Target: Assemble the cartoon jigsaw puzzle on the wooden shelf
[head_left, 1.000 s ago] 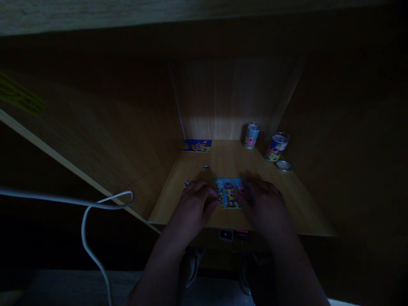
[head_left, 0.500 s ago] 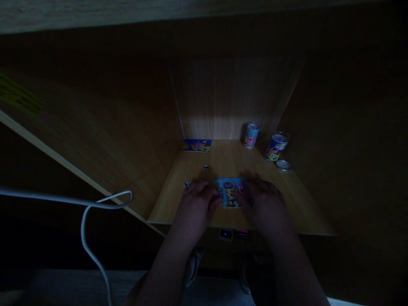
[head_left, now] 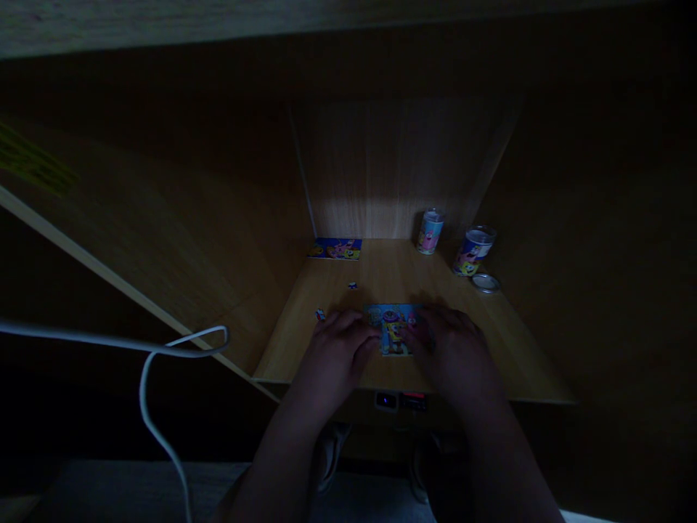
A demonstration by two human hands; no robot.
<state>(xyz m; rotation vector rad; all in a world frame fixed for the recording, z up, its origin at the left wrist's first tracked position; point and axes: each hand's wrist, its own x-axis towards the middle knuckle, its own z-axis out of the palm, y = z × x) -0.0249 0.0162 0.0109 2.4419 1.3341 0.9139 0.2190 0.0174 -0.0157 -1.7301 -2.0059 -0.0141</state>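
Observation:
A small cartoon jigsaw puzzle (head_left: 395,329) in blue, yellow and pink lies assembled, or nearly so, near the front of the wooden desk. My left hand (head_left: 337,350) rests against its left side, and my right hand (head_left: 451,349) covers its right edge. The dim light hides whether either hand pinches a piece. Two loose puzzle pieces lie to the left: one (head_left: 320,314) close to my left fingers, another (head_left: 353,285) farther back. A printed picture card (head_left: 335,249) with matching cartoon characters lies against the back left.
Two cartoon-printed cans (head_left: 430,231) (head_left: 471,250) stand at the back right, with a round metal lid (head_left: 485,282) beside the nearer one. Wooden panels (head_left: 397,167) enclose the desk (head_left: 392,269). A white cable (head_left: 142,378) hangs at the left.
My left hand has shifted slightly to the right, over the puzzle's left edge. My right hand and the loose pieces look unmoved.

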